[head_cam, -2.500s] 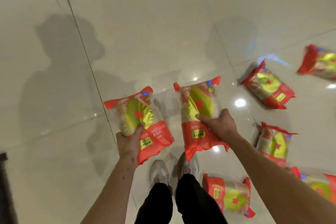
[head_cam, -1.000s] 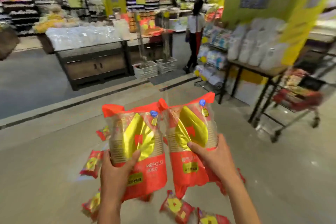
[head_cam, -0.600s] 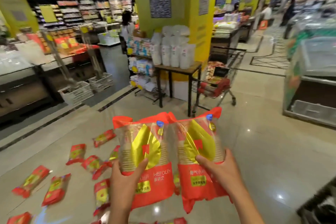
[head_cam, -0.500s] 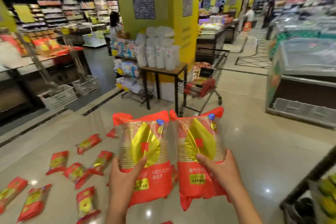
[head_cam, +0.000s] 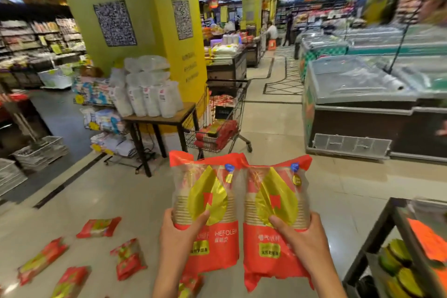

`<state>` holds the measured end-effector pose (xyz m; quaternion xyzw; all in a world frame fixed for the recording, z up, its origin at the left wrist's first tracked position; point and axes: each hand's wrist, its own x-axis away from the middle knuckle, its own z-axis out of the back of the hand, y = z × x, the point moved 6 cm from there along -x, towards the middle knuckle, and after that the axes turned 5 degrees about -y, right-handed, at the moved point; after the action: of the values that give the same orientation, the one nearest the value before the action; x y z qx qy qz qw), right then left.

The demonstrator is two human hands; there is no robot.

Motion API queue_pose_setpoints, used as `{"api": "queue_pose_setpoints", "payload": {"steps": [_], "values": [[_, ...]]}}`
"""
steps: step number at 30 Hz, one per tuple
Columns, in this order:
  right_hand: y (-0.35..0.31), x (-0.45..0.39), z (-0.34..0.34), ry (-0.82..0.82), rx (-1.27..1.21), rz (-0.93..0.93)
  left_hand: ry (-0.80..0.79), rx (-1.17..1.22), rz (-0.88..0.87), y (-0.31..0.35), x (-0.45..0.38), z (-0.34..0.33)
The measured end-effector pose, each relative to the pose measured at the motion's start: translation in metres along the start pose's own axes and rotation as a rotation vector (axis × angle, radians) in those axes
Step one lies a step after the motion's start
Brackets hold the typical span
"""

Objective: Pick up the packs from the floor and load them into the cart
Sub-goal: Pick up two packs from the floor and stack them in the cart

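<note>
Task partway. Two packs off the floor, one per hand, carried upright at chest height, side edges touching. Not yet at the wire shopping cart (head_cam: 219, 123), which stands well ahead beside the yellow pillar (head_cam: 135, 19) and the small dark worktop stacked w/ clear plastic cups (head_cam: 160, 115).

Cart already holds several red packs, piled low in the basket; count unclear from here.

Left hand (head_cam: 180, 231) grip: wrapped round lower half of the left red-and-gold clear-film cup pack (head_cam: 205, 203), thumb across the front over the gold panel. Right hand (head_cam: 303, 239) grip: same hold on the right red-and-gold clear-film cup pack (head_cam: 275, 205), thumb in front, fingers behind, out of sight.

Left to do: approx six more loose red packs on the floor (head_cam: 99, 227), scattered toward the near-left part of the tiled floor, one more partly hidden under the left forearm. Probably several more trips at two per trip.

Pack look: clear film sleeve, red band top and bottom, gold leaf-shaped panel w/ small red square, blue tag near top right corner, yellow-green label low down. Stacked paper cups visible through the film. Film crinkled, soft, seems light; bottom red flap hangs loose below each hand.

Glass-topped freezer chests (head_cam: 362, 94) to the right of the route, dark metal rack with produce (head_cam: 399, 256) at near right. Path to cart looks open.
</note>
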<state>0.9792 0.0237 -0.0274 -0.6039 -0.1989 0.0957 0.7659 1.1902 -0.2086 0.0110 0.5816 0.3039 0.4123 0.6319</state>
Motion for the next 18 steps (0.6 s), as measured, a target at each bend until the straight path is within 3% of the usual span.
{"api": "queue_pose_setpoints", "payload": {"steps": [10,18], "values": [[-0.035,-0.17,0.059,0.148,-0.033,0.008,-0.19,0.076,0.021,0.03,-0.144,-0.169],[-0.037,-0.312,0.099,0.123,0.016,-0.043,-0.144,0.047,0.059,0.036,-0.237,-0.28]]}}
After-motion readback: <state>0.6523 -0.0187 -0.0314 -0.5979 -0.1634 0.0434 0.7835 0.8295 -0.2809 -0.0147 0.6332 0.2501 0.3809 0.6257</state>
